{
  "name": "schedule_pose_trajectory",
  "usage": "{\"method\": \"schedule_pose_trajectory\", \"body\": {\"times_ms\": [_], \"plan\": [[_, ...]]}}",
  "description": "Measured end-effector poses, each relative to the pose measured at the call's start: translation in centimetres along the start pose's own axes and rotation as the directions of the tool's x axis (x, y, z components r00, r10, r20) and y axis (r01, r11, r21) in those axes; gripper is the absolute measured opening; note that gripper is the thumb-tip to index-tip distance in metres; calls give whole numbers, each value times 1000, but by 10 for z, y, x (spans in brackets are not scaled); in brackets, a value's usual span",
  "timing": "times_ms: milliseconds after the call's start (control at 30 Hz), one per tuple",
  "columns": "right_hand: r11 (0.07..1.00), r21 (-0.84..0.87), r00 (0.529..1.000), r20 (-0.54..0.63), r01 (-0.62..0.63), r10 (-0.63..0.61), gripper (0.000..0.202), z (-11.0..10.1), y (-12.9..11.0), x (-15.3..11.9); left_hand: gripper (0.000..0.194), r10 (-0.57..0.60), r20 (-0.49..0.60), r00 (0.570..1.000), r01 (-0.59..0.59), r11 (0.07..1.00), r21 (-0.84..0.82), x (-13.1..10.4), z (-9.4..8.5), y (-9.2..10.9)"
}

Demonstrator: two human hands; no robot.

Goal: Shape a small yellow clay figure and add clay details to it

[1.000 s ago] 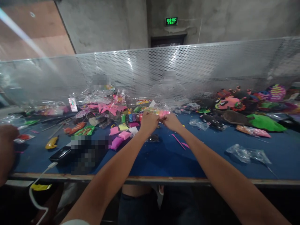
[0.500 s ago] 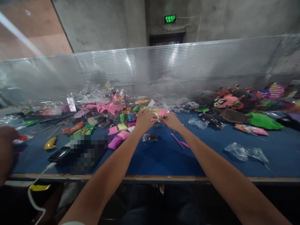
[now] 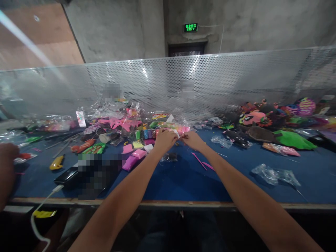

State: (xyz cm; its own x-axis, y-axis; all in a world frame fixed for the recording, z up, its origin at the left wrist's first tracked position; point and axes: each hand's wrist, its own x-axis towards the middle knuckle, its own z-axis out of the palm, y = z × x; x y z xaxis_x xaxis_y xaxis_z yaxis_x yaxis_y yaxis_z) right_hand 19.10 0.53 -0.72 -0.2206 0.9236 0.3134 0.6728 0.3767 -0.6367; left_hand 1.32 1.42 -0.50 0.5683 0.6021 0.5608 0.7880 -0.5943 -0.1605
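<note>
Over the middle of the blue table, my left hand (image 3: 166,140) is closed, its fingertips pinching a small soft-looking white piece (image 3: 175,132). Close by on the right, my right hand (image 3: 193,140) is closed in a pinch beside the white piece; what lies between those fingertips is too small to make out. Behind both hands runs a row of small coloured packs (image 3: 146,134), partly hidden by my left hand. Below them lies a dark item in clear wrap (image 3: 170,157). Two pink plastic sticks, one of them a thin straight stick (image 3: 198,160), rest below my right hand.
Pink and magenta packs (image 3: 130,163) lie left of my forearm. A black device (image 3: 68,176) with a white cable sits farther left, near another person's hand (image 3: 9,154). Plush toys (image 3: 256,119) and crumpled clear bags (image 3: 275,174) are at right. A perforated metal screen (image 3: 157,77) stands behind.
Both hands appear slightly lower in the picture, as does most of the scene, so the view has tilted up a little. My fingertips have shifted slightly around the white piece.
</note>
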Motion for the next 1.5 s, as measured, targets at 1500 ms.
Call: {"method": "schedule_pose_trajectory", "body": {"times_ms": [1500], "plan": [[696,-654,928,28,298,-372,25,-6,11,-3,23,-212,126,969,238,672,-701,3,14,-11]]}}
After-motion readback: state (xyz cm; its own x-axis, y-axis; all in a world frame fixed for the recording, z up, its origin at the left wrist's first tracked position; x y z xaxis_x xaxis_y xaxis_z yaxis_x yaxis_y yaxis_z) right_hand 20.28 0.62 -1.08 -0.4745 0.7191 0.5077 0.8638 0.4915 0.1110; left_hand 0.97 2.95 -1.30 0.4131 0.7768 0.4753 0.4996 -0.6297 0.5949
